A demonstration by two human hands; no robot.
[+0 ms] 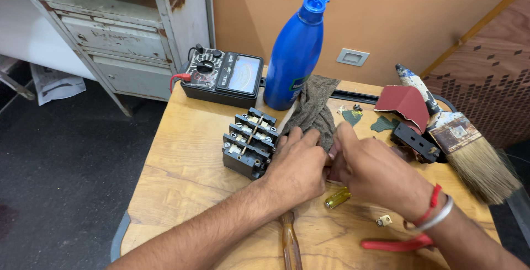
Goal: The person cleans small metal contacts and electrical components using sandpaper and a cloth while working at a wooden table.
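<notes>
Meeting at the middle of the wooden table (182, 154), the left hand (298, 168) and the right hand (375, 170) are pinching something small between their fingertips, too hidden to identify; both sets of fingers are curled inward around it, just beside the grey-brown cloth (316, 107). Judging by the layout, the work is sitting somewhere in its middle: the black terminal block (248, 143) is lying partly dismantled, touching the left hand, while a loose brass piece (338, 198) and a small fitting (384, 221) are waiting near the right wrist. Room is getting tight on the right, where the paintbrush (469, 143), red sandpaper (406, 104) and red pliers (395, 244) are crowding the edge. The screwdriver handle (290, 242) is overhanging the near edge, and the open blue bottle (298, 46) is standing upright behind the cloth, near the analogue meter (223, 77).
</notes>
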